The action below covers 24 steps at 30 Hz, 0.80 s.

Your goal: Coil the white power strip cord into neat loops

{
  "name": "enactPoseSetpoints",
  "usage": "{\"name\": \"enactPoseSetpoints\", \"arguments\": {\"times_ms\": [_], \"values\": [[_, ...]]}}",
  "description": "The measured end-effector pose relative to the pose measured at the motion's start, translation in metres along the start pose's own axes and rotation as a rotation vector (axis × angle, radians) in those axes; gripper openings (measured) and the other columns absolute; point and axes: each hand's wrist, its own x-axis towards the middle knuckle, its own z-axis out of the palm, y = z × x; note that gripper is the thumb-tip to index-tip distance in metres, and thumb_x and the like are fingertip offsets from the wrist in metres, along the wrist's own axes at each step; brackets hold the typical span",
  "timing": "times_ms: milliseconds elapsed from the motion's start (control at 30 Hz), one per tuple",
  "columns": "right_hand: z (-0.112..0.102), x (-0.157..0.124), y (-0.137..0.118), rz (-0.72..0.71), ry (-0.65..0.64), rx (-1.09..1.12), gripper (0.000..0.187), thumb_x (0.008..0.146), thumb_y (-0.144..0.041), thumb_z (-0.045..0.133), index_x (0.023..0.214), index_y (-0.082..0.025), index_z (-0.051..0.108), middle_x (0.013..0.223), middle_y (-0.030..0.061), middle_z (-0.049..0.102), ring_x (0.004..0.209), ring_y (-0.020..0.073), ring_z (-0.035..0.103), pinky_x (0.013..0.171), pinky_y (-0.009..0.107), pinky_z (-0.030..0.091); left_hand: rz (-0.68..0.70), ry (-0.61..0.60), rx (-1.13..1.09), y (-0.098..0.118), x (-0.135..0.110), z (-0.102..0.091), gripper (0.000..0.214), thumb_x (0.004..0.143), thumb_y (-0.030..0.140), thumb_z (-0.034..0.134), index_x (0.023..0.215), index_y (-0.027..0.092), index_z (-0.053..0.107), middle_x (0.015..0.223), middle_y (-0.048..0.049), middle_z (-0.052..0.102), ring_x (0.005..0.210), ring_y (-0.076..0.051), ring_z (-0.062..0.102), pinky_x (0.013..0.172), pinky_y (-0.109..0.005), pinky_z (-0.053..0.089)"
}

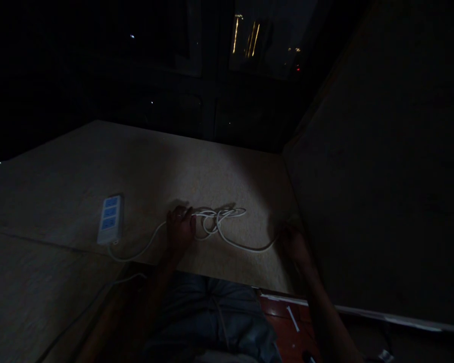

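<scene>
A white power strip (117, 222) with blue socket panels lies on the pale ledge at the left. Its white cable (245, 248) runs to my left hand (180, 232), then on through a loose, tangled coil of loops. My left hand is closed around the cable at the left end of the coil. Further right, my right hand (293, 244) grips the cable's far stretch close to the side wall. Dim light hides the fingertips of that hand and whatever end of the cable is in it.
The pale ledge (144, 156) meets a dark wall (382, 201) on the right and dark window panes (265, 45) behind. Another thin cord (83, 310) crosses the lower left. Below the front edge is a reddish floor (280, 315) with a thin white strip (293, 318).
</scene>
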Motion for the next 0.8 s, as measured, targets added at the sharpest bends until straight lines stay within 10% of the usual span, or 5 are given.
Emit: {"name": "enactPoseSetpoints", "arguments": {"times_ms": [200, 367, 800], "values": [[-0.009, -0.011, -0.023, -0.056, -0.26, -0.033, 0.033, 0.087, -0.042, 0.052, 0.092, -0.022, 0.077, 0.099, 0.0124, 0.074, 0.09, 0.0302, 0.07, 0.074, 0.033, 0.05, 0.085, 0.023, -0.231, 0.039, -0.019, -0.013, 0.037, 0.095, 0.025, 0.042, 0.121, 0.015, 0.067, 0.122, -0.0145, 0.063, 0.118, -0.028, 0.054, 0.105, -0.045, 0.04], [-0.009, -0.019, -0.058, -0.188, -0.551, 0.247, 0.026, 0.082, -0.043, 0.065, 0.08, -0.02, 0.078, 0.076, 0.0039, 0.073, 0.068, 0.0235, 0.066, 0.064, 0.03, 0.05, -0.029, -0.192, -0.449, 0.069, -0.035, -0.013, 0.034, 0.095, 0.039, 0.049, 0.115, 0.017, 0.066, 0.103, -0.0112, 0.069, 0.097, -0.024, 0.064, 0.087, -0.036, 0.049], [0.056, 0.055, -0.13, -0.48, -0.178, 0.022, 0.035, 0.082, -0.016, 0.058, 0.114, -0.016, 0.07, 0.119, 0.0141, 0.065, 0.113, 0.0249, 0.059, 0.103, 0.039, 0.044, -0.379, -0.306, -0.644, 0.065, -0.024, 0.015, 0.02, 0.081, 0.028, 0.062, 0.098, 0.021, 0.071, 0.085, -0.0044, 0.073, 0.078, -0.018, 0.067, 0.068, -0.026, 0.045]]}}
